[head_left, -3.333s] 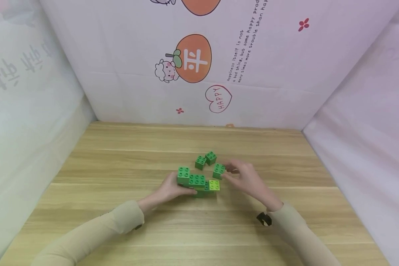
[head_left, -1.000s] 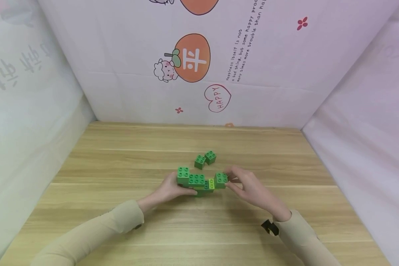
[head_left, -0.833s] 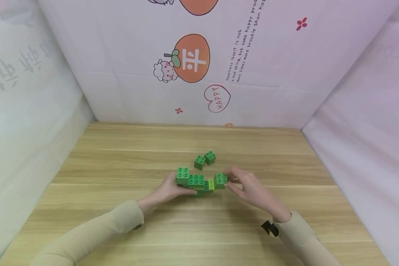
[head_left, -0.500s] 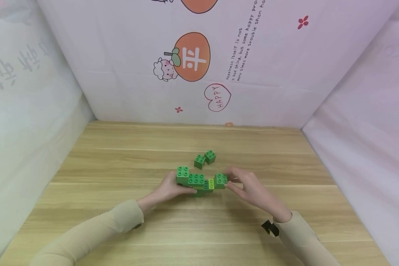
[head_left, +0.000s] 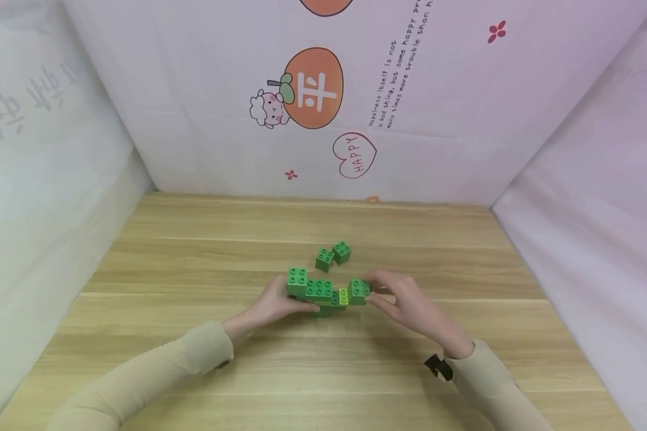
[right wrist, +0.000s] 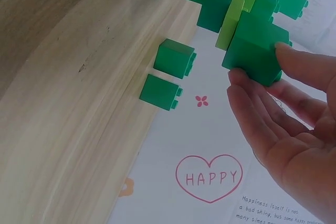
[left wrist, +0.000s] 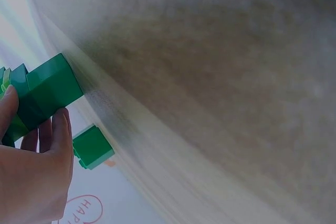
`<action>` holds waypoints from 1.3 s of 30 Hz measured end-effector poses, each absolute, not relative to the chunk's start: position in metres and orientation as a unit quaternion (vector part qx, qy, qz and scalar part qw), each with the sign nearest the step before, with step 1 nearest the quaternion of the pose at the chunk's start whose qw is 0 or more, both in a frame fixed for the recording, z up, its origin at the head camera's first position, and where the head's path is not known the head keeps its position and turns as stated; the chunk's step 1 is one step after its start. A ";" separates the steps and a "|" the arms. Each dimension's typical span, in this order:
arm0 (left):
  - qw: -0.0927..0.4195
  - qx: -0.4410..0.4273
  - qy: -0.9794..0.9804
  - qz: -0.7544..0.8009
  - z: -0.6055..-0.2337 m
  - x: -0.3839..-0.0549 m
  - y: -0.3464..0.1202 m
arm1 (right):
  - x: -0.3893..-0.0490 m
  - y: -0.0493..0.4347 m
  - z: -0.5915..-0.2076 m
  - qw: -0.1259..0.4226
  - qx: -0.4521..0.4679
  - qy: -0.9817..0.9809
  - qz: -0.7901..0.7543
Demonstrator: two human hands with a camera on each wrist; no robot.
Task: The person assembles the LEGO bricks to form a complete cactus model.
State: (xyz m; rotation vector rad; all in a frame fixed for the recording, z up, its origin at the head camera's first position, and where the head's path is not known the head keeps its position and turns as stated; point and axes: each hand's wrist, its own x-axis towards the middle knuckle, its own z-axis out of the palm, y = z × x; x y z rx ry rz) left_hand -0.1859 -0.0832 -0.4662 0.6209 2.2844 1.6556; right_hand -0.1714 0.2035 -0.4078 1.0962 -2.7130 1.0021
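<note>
In the head view my left hand grips the left part of a stepped structure of toy building bricks, mostly green. A lime brick forms part of its right end. My right hand pinches a square green brick between thumb and fingers. That brick sits over the right half of the lime brick, leaving one row of studs showing. The right wrist view shows the pinched brick against the lime piece; whether it is pressed fully down I cannot tell. My left fingers hold the structure's lower green brick.
Two loose square green bricks, one nearer and one farther, stand close together behind the structure on the wooden table. A printed white cloth rises behind the table, with white cloth on both sides.
Since the earliest frame, my right hand has brought the pinched green brick toward me and onto the lime brick's right half. Over the last second both hands have stayed nearly still.
</note>
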 end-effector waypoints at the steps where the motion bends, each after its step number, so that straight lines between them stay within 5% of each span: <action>1: 0.126 0.214 0.785 0.568 -0.466 -0.186 -0.083 | -0.171 0.204 -0.408 0.026 0.355 -0.876 0.324; 31: 0.123 0.208 0.788 0.566 -0.463 -0.184 -0.084 | -0.170 0.198 -0.401 0.073 0.381 -0.875 0.291; 39: 0.126 0.211 0.784 0.570 -0.462 -0.183 -0.084 | -0.172 0.202 -0.406 0.047 0.370 -0.869 0.326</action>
